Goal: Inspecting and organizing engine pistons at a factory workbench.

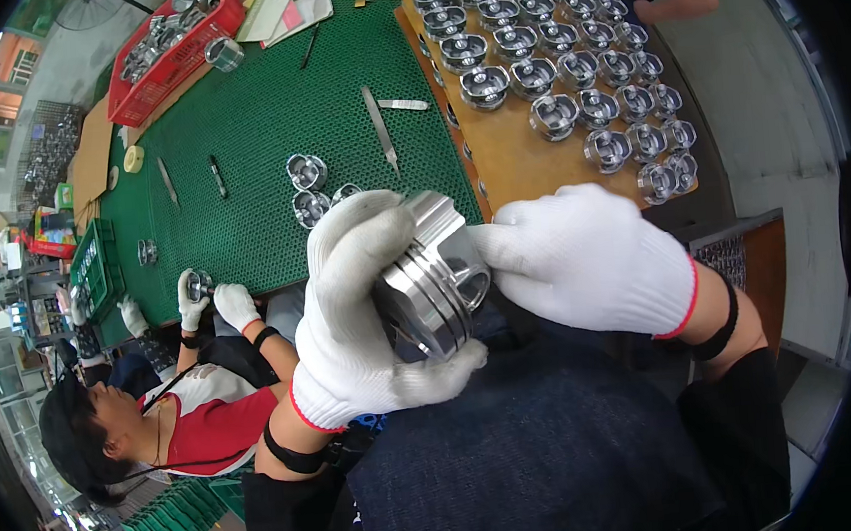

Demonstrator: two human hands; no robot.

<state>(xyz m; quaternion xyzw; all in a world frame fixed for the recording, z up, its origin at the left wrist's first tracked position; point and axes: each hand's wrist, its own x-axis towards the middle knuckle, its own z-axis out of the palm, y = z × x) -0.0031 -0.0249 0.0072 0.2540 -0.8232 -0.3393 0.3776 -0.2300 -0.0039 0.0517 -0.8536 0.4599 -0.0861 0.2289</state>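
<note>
1. Piston (426, 300), a large metallic one, sits near the middle of the view, raised in front of the wearer and tilted, its ring grooves toward 7 o'clock and its skirt toward 1 o'clock. Clock directions below run from it.
2. Left hand (355, 310), in a white glove with a red cuff, grasps the piston from 9 o'clock, its fingers curling over at 11 and another digit reaching under at 6.
3. Right hand (583, 264), gloved alike, lies at 3 o'clock, fingers bent and fingertips at the piston's edge; I cannot tell whether they pinch anything.
4. Surface (247, 110), green and textured, spreads from 9 to 12 o'clock. Small pistons (306, 171) stand on it at 10 to 11, just beyond the left hand. A flat tool (380, 131) lies at 12, a tape roll (133, 159) at 10, and papers (285, 14) at 11.
5. Red crate (143, 106), heaped with metal parts, sits at 10 to 11 o'clock.
6. Board (507, 161), brown, carries rows of pistons (555, 116) at 1 o'clock.
7. Co-worker (224, 423), at 8 o'clock, holds a part (199, 284) in gloved hands.
</note>
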